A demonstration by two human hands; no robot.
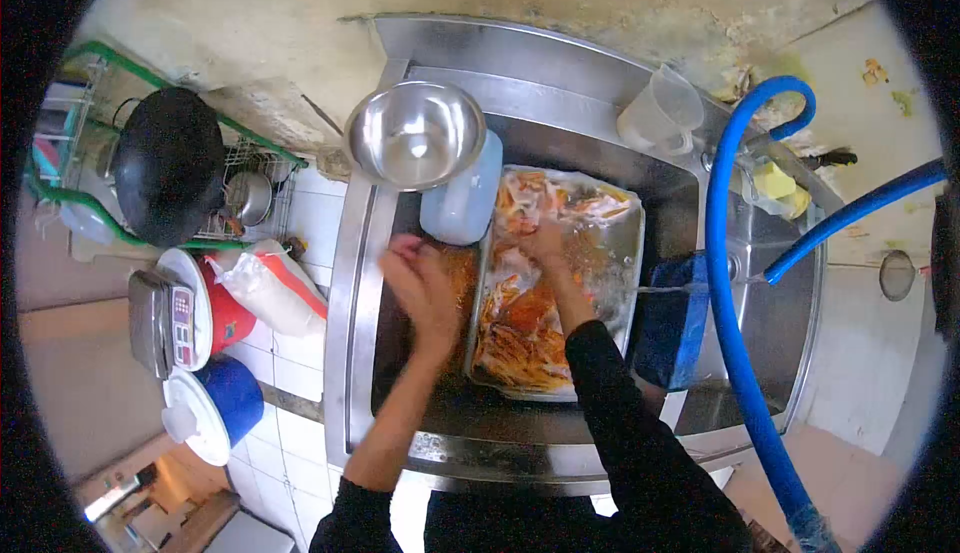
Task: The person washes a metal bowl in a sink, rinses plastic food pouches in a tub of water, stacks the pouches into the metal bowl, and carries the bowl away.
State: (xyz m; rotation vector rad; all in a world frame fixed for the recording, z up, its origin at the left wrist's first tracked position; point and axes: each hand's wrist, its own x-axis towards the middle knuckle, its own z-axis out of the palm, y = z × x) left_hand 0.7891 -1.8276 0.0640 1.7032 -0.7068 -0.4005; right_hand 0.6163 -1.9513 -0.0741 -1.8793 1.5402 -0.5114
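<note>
A rectangular metal tray lies in the steel sink, holding water, foam and orange and pale strips of food. My right hand is over the tray's middle, touching or just above the wet contents; its fingers are blurred. To the left of the tray, my left hand hovers over the sink basin with its fingers curled; something small and reddish shows at the fingertips, too blurred to name. Just above that hand are a pale blue plastic container and a shiny metal bowl.
A thick blue hose arches over the sink's right side, near a dark blue bin. A clear jug stands on the back ledge. At left are a rack with a black wok, a scale and a blue bucket.
</note>
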